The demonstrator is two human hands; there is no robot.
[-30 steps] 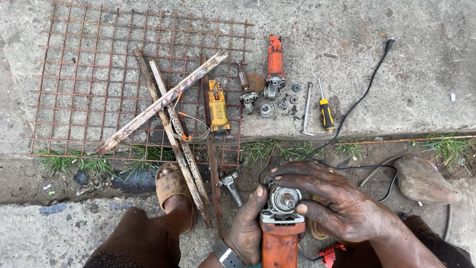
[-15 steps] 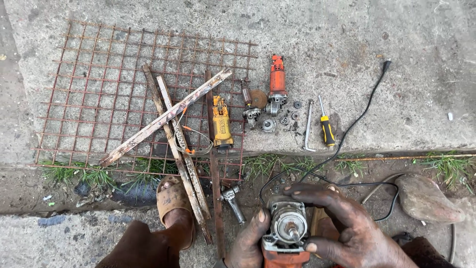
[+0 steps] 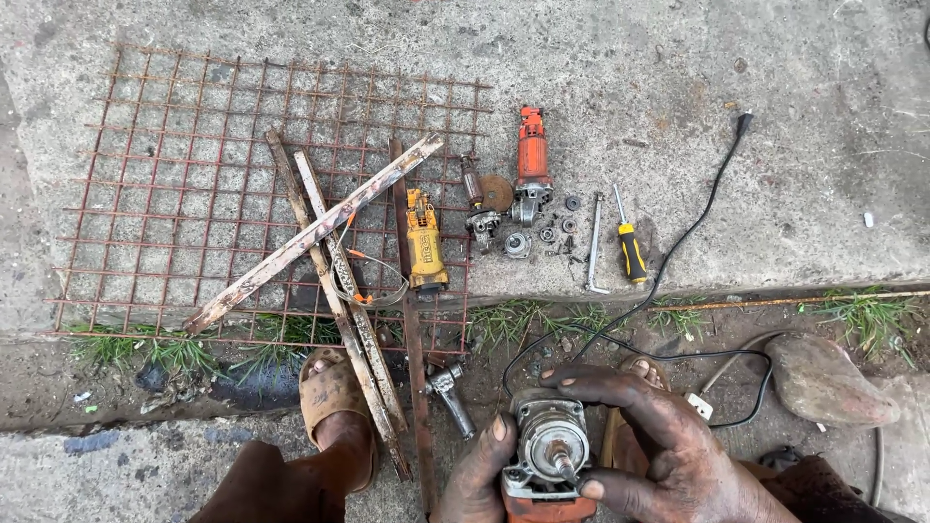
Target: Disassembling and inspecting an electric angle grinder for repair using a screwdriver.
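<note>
Angle grinder head (image 3: pixel 550 447) with bare spindle, bottom centre of frame, clamped between left hand (image 3: pixel 477 476) and right hand (image 3: pixel 659 447), orange grinder (image 3: pixel 532 160) and yellow screwdriver (image 3: pixel 631 248) laid on concrete above, rusty mesh (image 3: pixel 194 184) at upper left.

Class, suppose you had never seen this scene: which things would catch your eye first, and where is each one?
First, the left hand and right hand, both grimy, gripping an orange angle grinder with its metal gear head bared, at the bottom centre. Next, the rusty wire mesh panel on the concrete at upper left, with flat metal bars crossed over it. To its right lie a yellow tool body, another orange grinder and a yellow-handled screwdriver.
</note>
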